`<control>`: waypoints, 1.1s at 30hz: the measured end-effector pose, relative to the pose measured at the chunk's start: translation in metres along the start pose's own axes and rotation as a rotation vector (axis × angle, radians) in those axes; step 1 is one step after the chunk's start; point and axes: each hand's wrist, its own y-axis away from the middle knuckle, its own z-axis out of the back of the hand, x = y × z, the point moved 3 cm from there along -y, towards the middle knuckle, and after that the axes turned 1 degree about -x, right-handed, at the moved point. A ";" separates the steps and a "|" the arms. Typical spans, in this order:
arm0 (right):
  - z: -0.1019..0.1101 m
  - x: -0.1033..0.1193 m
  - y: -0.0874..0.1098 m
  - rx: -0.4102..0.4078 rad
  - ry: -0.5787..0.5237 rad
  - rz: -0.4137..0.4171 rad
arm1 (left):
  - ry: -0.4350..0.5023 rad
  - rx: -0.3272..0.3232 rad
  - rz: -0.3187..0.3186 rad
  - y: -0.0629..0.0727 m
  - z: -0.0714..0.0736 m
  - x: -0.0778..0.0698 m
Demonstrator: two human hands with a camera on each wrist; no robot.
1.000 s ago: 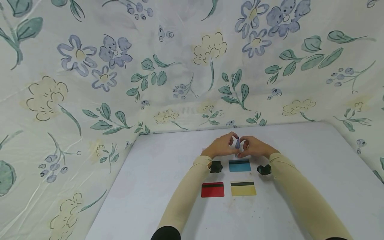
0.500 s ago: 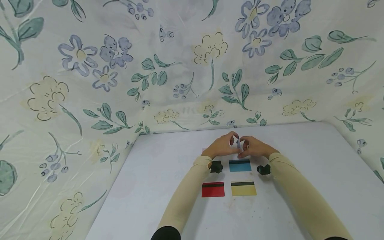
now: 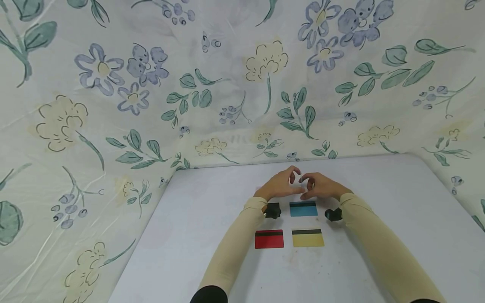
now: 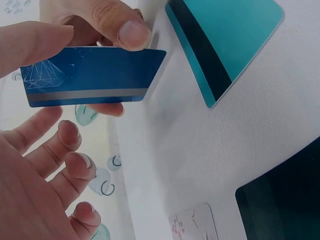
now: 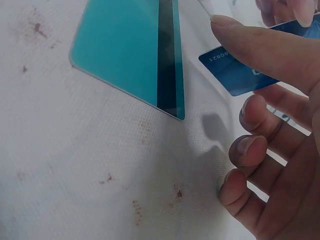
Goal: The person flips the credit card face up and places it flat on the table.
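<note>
A dark blue card with a silver stripe is held up off the table between both hands. My left hand pinches one end between thumb and index finger; the other fingers are loosely curled. At the other end, the thumb of my right hand lies over the card, with a finger behind it. Pale digits and a small logo show on the card's face in the right wrist view. From the head the card is barely visible between the fingertips. Just in front of the hands, a teal-blue card with a black stripe lies flat.
Closer to the body lie a red card and a yellow card, both black-striped. A pale card with pink marks and a dark, round-cornered thing lie near the left wrist. Floral cloth hangs behind the white table.
The dark blue card has turned between the fingers: its bluish face showed from the head earlier and now hardly shows. Both hands stay in nearly the same place.
</note>
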 end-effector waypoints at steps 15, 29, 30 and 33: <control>0.003 0.003 0.001 -0.008 0.007 0.019 | 0.040 -0.025 -0.008 0.002 0.002 0.008; 0.007 0.001 0.002 -0.059 0.047 0.014 | 0.041 -0.043 0.005 0.007 0.005 0.013; 0.007 0.001 0.002 -0.064 0.048 0.008 | 0.037 -0.043 0.012 0.007 0.005 0.014; 0.008 0.002 0.003 -0.071 0.051 -0.004 | 0.027 -0.042 0.031 0.008 0.005 0.017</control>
